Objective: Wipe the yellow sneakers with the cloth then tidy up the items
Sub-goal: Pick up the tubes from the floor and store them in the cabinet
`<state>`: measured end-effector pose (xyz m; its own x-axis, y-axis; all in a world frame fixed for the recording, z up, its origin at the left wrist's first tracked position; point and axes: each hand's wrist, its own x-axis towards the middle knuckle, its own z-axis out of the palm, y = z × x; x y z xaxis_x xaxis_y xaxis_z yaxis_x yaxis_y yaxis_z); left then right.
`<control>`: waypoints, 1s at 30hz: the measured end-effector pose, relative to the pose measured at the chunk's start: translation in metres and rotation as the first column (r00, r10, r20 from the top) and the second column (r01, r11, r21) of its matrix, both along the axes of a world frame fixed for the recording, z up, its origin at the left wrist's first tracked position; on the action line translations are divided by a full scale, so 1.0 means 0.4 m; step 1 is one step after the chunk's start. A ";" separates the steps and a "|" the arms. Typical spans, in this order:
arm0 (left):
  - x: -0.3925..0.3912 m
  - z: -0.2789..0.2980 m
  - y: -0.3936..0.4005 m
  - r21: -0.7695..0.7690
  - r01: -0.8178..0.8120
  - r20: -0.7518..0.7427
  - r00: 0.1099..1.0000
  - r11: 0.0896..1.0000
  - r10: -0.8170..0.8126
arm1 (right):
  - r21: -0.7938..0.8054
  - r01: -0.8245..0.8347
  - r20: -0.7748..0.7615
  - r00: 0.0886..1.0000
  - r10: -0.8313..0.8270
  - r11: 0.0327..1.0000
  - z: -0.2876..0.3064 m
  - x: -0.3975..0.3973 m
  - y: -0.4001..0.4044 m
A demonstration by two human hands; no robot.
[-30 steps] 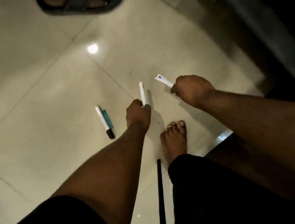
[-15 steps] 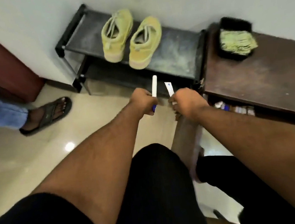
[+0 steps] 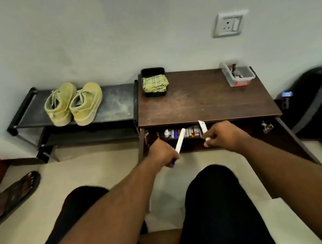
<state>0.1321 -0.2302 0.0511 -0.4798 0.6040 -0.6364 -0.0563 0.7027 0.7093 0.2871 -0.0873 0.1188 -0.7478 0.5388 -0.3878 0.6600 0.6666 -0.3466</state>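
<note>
Two yellow sneakers (image 3: pixel 73 104) stand side by side on the top shelf of a black shoe rack (image 3: pixel 117 107) against the wall. A yellow-green checked cloth (image 3: pixel 155 84) lies folded in a black tray (image 3: pixel 152 71) at the back left of a brown wooden table (image 3: pixel 204 100). My left hand (image 3: pixel 163 154) grips a white marker (image 3: pixel 179 140) by its lower end. My right hand (image 3: pixel 221 135) holds a small white tube (image 3: pixel 203 126). Both hands hover in front of the table's open shelf (image 3: pixel 179 133), which holds several small items.
A clear plastic box (image 3: pixel 238 75) of small things sits at the table's back right. A dark backpack (image 3: pixel 319 98) leans on the wall to the right. Another person's sandalled foot (image 3: pixel 15 194) rests on the tiled floor at left. A wall socket (image 3: pixel 228 24) is above the table.
My view rose from the floor, where I took the marker and the tube, to the rack and table. Both hands carried these forward to the table's open shelf.
</note>
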 end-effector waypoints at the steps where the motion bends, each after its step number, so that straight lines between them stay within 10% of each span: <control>1: 0.023 -0.027 0.021 -0.023 0.007 0.000 1.000 1.000 -0.007 | -0.023 0.025 -0.005 1.000 -0.025 0.999 -0.029 0.031 0.026; 13: 0.204 -0.384 0.427 -0.117 -0.197 0.236 0.947 0.973 0.220 | -0.089 0.332 -0.054 0.940 -0.337 0.939 -0.525 0.180 0.219; 22: 0.226 -0.508 0.618 -0.140 -0.580 0.383 0.716 0.803 0.584 | -0.166 0.515 -0.177 0.823 -0.539 0.841 -0.669 0.103 0.356; 26: 0.219 -0.550 0.637 -0.086 -0.549 0.122 0.822 0.831 0.556 | -0.163 0.480 -0.174 0.846 -0.504 0.862 -0.697 0.066 0.390; 30: 0.184 -0.570 0.639 -0.158 -0.247 -0.296 0.935 0.956 0.193 | -0.137 0.452 -0.188 0.862 -0.471 0.882 -0.720 0.035 0.396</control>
